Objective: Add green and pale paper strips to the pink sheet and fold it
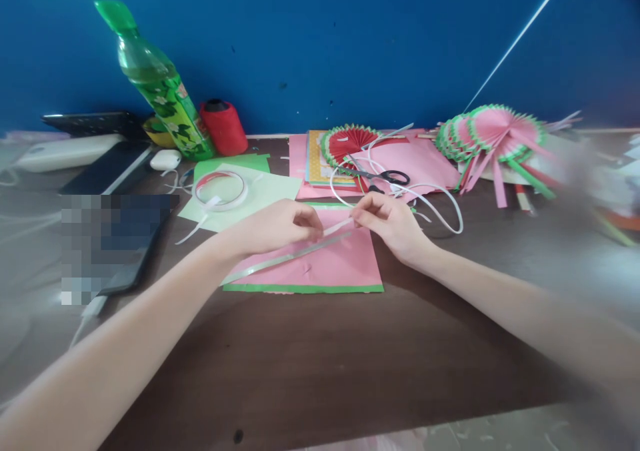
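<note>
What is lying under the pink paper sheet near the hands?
A green sheet lies under the pink sheet; only its bottom edge shows. The rest, and anything between them, is covered.

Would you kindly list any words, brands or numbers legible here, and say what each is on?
No text can be read.
Green bottle: the label shows flowers and print, too blurred to read.
Phone: the screen is pixelated, nothing legible.
Tape roll, red thread spool and pink paper: no visible lettering.

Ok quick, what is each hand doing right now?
Left hand: fingers pinched shut on the white strip.
Right hand: fingers pinched shut on the same strip's other end.
</note>
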Available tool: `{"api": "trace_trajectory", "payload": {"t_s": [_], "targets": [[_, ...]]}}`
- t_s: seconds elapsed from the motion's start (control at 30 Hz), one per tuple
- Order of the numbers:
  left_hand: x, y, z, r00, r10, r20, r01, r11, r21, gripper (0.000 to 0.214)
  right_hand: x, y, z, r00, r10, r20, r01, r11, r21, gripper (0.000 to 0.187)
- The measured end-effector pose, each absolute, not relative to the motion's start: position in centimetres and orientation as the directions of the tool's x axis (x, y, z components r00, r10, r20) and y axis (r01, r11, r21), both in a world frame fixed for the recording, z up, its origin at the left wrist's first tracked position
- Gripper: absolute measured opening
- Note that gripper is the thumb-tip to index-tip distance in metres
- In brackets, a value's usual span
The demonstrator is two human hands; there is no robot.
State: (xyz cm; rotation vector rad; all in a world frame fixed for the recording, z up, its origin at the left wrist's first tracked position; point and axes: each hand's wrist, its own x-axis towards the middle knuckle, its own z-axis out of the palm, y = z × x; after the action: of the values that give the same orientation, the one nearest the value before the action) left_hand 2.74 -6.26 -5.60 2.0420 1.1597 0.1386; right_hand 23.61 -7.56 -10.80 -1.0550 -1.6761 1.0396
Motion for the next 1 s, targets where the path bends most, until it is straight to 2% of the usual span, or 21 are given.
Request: {"api": "trace_trajectory", "payload": {"t_s": [0.13,0.27,0.43,0.7,1.0], "targets": [[2.5,-6.1,-5.9,0.567,0.768,-0.296,0.707,-0.269,0.655,0.021,23.4,-7.8,-10.4,-0.224,0.943,0.244,0.413,0.319,-0.853,0.027],[2.4,-6.2,-6.3,0.550,0.771,-0.321,0.737,-0.267,0.621,0.017,23.2,-7.8,-10.5,-0.253,0.940,0.228,0.495,0.328,-0.805,0.026],[2.7,-6.6,-6.5,0.510,0.801,-0.314,0.773,-0.266,0.575,0.021,23.3,-7.7,-10.6,-0.299,0.930,0.214,0.541,0.350,-0.764,0.024],[3.0,-6.3,-7.2,0.512,0.789,-0.339,0.783,-0.267,0.561,0.019,23.4,-7.4,-10.6,-0.329,0.932,0.155,0.544,0.321,-0.776,0.024],[2.8,-6.2,-7.7,0.514,0.799,-0.312,0.783,-0.287,0.552,0.020,23.2,-7.7,-10.6,-0.309,0.940,0.146,0.577,0.307,-0.757,0.023]]}}
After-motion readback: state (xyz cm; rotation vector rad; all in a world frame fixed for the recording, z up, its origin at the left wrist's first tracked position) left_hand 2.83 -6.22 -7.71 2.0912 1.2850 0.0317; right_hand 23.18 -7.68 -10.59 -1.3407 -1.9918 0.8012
